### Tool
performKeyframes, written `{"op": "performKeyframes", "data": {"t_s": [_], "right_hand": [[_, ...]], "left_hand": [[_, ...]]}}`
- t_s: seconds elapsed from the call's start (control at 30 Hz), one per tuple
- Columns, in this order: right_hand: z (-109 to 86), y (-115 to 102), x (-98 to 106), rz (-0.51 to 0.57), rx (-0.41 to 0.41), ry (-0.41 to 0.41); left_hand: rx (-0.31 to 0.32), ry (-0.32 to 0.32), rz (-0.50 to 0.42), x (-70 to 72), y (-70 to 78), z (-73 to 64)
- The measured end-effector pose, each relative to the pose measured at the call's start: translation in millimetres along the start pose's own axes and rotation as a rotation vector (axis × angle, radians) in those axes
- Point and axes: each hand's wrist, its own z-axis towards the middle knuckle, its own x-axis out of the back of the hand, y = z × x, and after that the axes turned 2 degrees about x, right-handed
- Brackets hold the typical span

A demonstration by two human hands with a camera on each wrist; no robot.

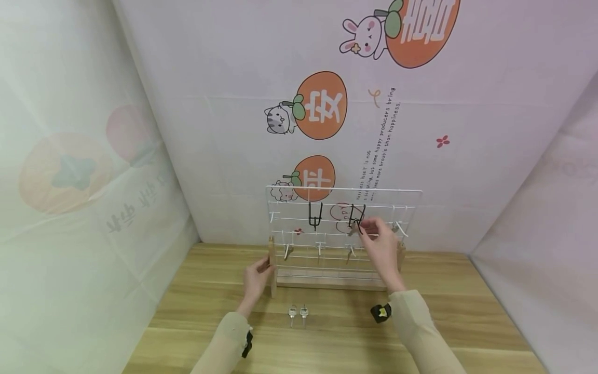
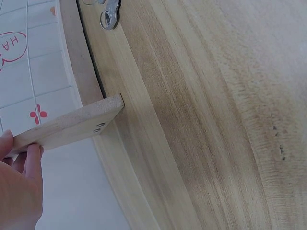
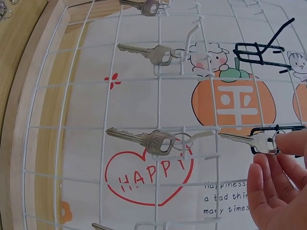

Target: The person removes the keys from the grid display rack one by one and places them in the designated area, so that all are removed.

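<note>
The key (image 3: 263, 143) in hand is up at the right-hand black hook (image 3: 268, 128) of the white wire rack (image 1: 374, 190), its blade pointing down; the thumb and fingers of the right hand (image 1: 380, 246) are closed on its head and ring. The step looks like hanging this key; the thumb covers part of the ring, so I cannot tell whether it is over the hook yet. The next move seems to call for seating the ring past the hook's tip before letting go. Steadying the rack, the left hand (image 1: 256, 280) pinches its wooden end post (image 1: 273, 275), fingers clamped on the wood. The other black hook (image 1: 315, 224) is bare, while hung keys (image 3: 156, 142) dangle from white hooks below. Two loose keys (image 1: 292, 312) lie on the surface (image 1: 345, 337) in front, probably left for later.
</note>
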Motion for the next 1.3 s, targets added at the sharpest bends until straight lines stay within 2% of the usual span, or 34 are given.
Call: {"op": "performKeyframes", "data": {"t_s": [0.37,0.83,1.3], "right_hand": [[1.3,-1.0,-0.8,0.019,0.003,0.006],[-0.2,-4.2,2.1,0.044,-0.042,-0.029],[-3.4,-6.5,5.7,0.036,-0.012,-0.07]], "left_hand": [[-0.011,0.004,0.004,-0.6,-0.6,0.4],[-0.018,0.004,0.0,-1.0,-1.0,1.0],[-0.034,0.023,0.021,-0.7,-1.1,1.6]]}}
